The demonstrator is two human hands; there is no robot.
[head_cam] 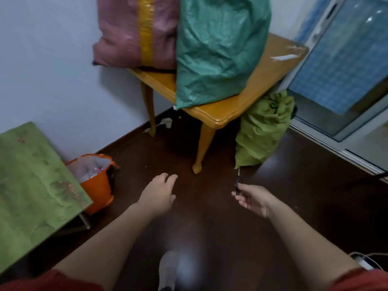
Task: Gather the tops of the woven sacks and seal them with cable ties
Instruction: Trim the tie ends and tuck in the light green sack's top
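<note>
**Tie in hand, sacks not yet reached**

Three woven sacks wait ahead. A pink sack (130, 34) and a teal sack (218, 51) stand touching on the wooden worktop (258, 87) against the wall. Their tops run out of view, so I cannot tell whether they are sealed. An olive sack (262, 131) sits on the dark floor (210, 206) just beside the worktop's near leg. Its upper end is crumpled together, and no tie can be made out on it.

Both arms are stretched forward over the floor, apart from every sack. The left hand (157, 196) is palm down, its grip slack, with the fingers straight and holding nothing. The right hand (254, 200) has its grip pinched on a slim dark strip (237, 185) between thumb and fingertips. It looks like a cable tie, though blur leaves that uncertain.

This reads as the approach step, with the tie ready and no sack touched. The olive sack lies nearest the right hand and seems the likely target. The next move calls for the free left hand to bunch a sack's mouth into a tight neck and hold it there. The right hand can then wrap the strip round and thread its tail through the head.

An orange bin (98, 185) stands at the left.
</note>
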